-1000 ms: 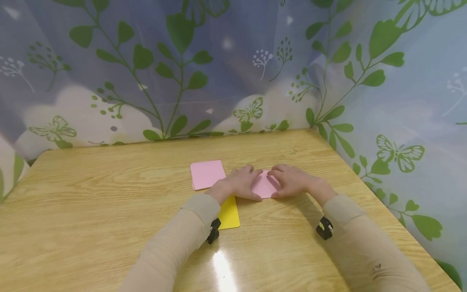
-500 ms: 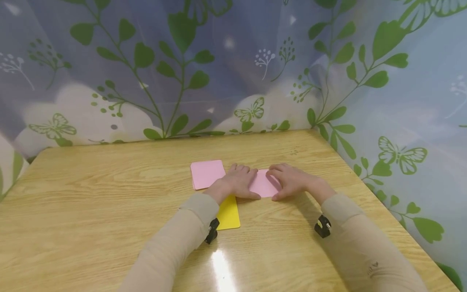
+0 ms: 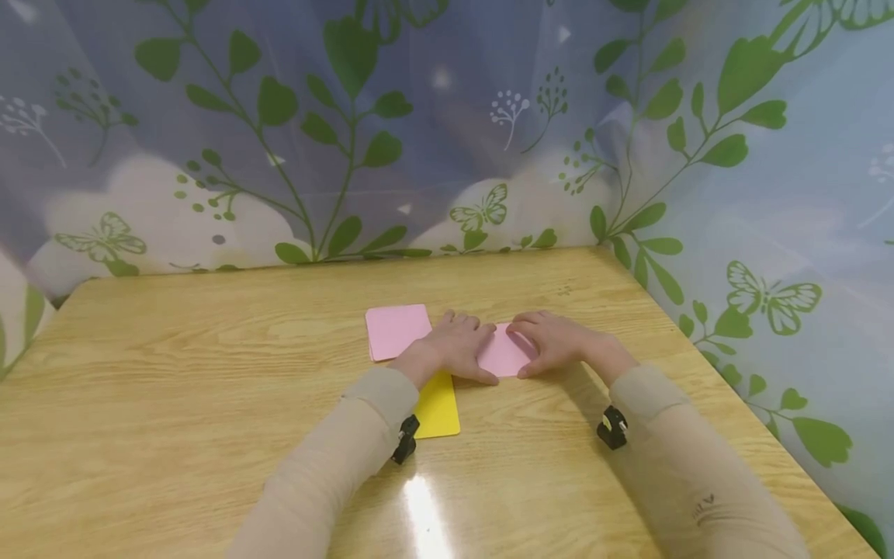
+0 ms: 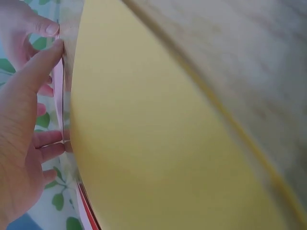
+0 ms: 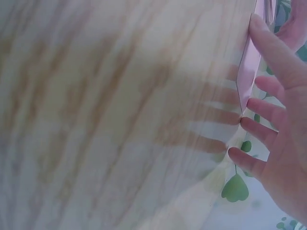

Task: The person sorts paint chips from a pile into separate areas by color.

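Observation:
A pink square of paper (image 3: 504,351) lies flat on the table between the two hands. My left hand (image 3: 457,348) spreads over its left side, thumb at the near edge and fingers toward the far edge. On the right side, my right hand (image 3: 559,341) arches over it in much the same way. The right wrist view shows the right fingers (image 5: 259,129) fairly straight, their tips down on the table beside the paper. In the left wrist view, the left thumb (image 4: 45,60) touches the paper's near edge. Part of the paper is hidden under both hands.
A stack of pink squares (image 3: 396,331) lies left of the left hand, with a red edge (image 4: 88,208) showing in the left wrist view. Partly under the left wrist is a yellow sheet (image 3: 438,407). A printed leaf-and-butterfly curtain (image 3: 419,155) borders the wooden table (image 3: 209,388).
Both hands stay around the pink paper, with the left hand slightly further left than a second ago. The right hand has shifted slightly left. The stack and yellow sheet stay put.

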Available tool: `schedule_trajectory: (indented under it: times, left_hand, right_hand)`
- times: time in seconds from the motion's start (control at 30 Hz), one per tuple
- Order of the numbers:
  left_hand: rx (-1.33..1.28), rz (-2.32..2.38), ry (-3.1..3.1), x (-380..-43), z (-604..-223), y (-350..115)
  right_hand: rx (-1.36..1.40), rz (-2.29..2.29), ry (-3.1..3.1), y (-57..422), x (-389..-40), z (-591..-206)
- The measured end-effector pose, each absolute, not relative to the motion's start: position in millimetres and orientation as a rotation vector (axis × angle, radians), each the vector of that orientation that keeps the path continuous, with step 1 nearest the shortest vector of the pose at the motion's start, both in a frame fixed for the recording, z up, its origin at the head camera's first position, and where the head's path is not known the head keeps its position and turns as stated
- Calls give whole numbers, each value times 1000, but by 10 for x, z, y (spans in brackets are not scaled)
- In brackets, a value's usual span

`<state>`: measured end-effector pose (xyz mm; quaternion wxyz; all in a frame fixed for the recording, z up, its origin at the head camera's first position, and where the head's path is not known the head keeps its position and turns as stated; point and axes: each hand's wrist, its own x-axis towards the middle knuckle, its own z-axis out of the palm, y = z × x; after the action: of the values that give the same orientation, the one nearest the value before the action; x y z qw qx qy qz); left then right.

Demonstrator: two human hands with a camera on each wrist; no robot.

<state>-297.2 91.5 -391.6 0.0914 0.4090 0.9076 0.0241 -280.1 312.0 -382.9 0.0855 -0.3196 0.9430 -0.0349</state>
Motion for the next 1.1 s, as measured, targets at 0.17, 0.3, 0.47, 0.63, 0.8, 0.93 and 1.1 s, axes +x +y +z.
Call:
schedule_trajectory:
  times: [0.17,0.3,0.47,0.63,0.8,0.93,1.1]
  left_hand:
    - [1227,32,2695,-2964,-3896,915]
    - [1220,19,2699,-2968,-3884,908]
    - [1229,53,2688,-2955,-3878,898]
    - [1237,65,2678,-2935,-3860,906]
    - [1256,41,2683,-2937,-3866,919]
    - [1263,25,2684,-2954,-3893,923]
    - [1274,12,2683,-2975,-3921,929]
  right_hand:
    - [-941,-118,2795,3080,-2801,-3781]
    - [-907,-115,2791,3025,-2816,-3757]
    - [-882,-105,2777,2992,-2845,-3756]
    - [-852,-131,2763,2991,-2861,-3747]
    - [-788,-121,2764,2975,-2872,-3744]
    - [-742,-88,2767,2955,-2876,-3750]
    - [-709,-51,2776,2942,-2867,-3741]
